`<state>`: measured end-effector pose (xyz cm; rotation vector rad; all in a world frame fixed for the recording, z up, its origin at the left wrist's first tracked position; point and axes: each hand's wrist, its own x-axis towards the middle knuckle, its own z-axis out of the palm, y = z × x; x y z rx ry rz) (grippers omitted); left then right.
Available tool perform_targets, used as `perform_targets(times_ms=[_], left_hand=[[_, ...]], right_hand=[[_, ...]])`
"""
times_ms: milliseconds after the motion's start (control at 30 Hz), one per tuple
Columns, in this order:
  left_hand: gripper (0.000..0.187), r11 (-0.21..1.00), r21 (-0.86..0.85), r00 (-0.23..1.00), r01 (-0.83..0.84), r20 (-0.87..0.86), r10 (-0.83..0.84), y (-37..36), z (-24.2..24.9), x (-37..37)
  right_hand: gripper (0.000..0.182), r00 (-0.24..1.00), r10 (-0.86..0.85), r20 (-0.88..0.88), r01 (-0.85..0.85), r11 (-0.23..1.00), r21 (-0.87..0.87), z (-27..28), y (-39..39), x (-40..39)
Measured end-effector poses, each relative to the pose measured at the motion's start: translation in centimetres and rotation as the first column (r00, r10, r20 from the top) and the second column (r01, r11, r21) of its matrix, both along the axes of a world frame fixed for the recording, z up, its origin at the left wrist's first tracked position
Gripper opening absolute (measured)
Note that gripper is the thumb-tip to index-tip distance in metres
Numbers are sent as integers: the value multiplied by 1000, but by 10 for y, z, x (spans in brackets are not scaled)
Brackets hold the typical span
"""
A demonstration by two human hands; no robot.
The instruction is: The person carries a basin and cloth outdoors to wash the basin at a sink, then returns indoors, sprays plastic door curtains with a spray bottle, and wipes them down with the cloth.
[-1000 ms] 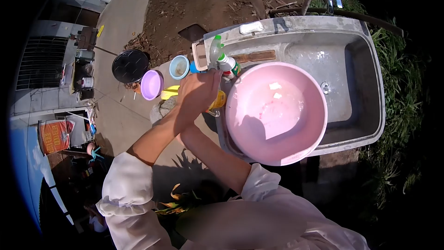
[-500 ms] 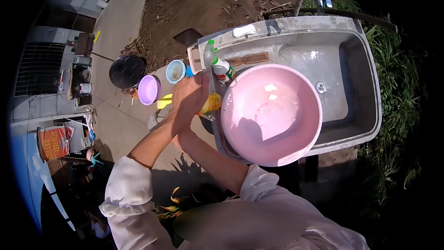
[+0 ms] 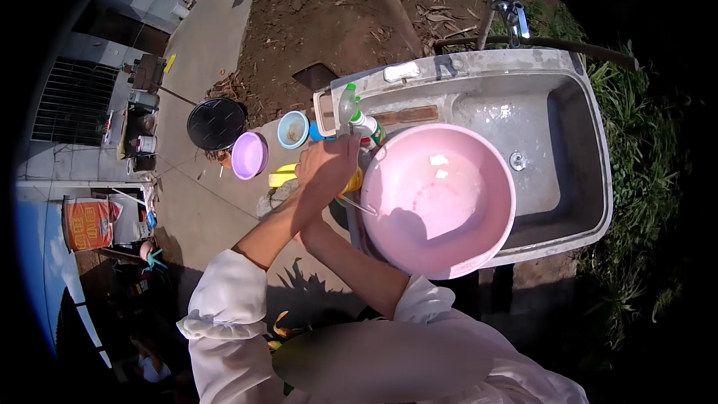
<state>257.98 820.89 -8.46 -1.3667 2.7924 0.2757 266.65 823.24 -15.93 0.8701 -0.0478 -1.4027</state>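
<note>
My left hand (image 3: 330,167) is beside the sink's near-left corner, its back towards me and its fingers hidden. It partly covers a yellow bottle (image 3: 353,182); contact between them is unclear. My right forearm passes under my left one, and only the edge of my right hand (image 3: 303,235) shows. A thin pale strip or wire (image 3: 359,203) reaches from below my left hand to the basin's rim. The pink basin (image 3: 464,209) holds clear water and rests on the sink (image 3: 542,233). A white bottle with a green cap (image 3: 368,129) stands by the basin, beside a clear green-topped bottle (image 3: 348,103).
A faucet (image 3: 513,21) rises behind the sink. A brown strip (image 3: 405,115) and a white object (image 3: 402,71) lie on its ledge. On the ground are a black tub (image 3: 217,124), a purple basin (image 3: 250,155) and a light blue basin (image 3: 293,129). A pole slants beyond.
The view has shifted, so the sink and basins sit lower in it. My left hand is closer to the white bottle, and the thin strip now shows against the pink basin's rim.
</note>
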Motion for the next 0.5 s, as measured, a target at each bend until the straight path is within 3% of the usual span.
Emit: perform_targets(times_ms=[233,400,500], left_hand=[[47,993,110,997,52,-63,-45,-5,23,-10],[47,998,26,997,58,-54,-56,6,5,-11],[46,993,44,991,107,71,-110,5,-16,-25]], right_hand=[[39,941,-112,-320,161,978,131,3,-11,0],[38,939,-153,-308,203,970,134,-6,-6,-1],[38,938,-167,-305,206,973,103,-4,-1,-11]])
